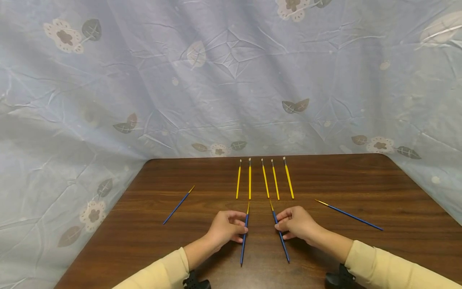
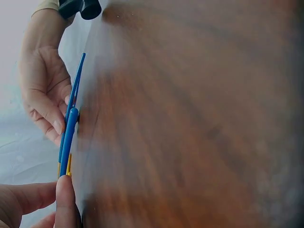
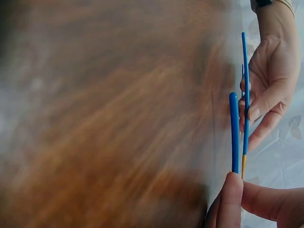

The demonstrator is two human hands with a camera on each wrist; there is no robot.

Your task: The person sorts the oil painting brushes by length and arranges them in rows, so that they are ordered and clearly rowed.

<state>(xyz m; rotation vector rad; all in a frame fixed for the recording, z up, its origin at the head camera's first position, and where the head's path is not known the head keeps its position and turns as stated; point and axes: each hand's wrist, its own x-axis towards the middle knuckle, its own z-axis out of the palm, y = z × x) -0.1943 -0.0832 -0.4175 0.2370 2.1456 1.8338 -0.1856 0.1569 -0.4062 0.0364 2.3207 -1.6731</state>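
My left hand (image 1: 225, 230) pinches a thin blue paintbrush (image 1: 243, 245) between thumb and fingers, its pointed tip facing the far side of the table. A matching blue paintbrush (image 1: 284, 245) is pinched by my right hand (image 1: 300, 224), tilted so its tip leans left. The two brushes stand a short way apart, handle ends toward me. In the left wrist view the blue handle (image 2: 70, 137) rises from the fingertips, close over the table. The right wrist view shows the other handle (image 3: 234, 133) above my right thumb and finger.
Several yellow flat paintbrushes (image 1: 250, 182) lie in a row, bristles away from me, beyond my hands. One blue paintbrush (image 1: 178, 205) lies slanted at left, another blue paintbrush (image 1: 353, 216) at right. Behind the brown wooden table (image 1: 213, 172) hangs a flowered grey curtain (image 1: 231, 92).
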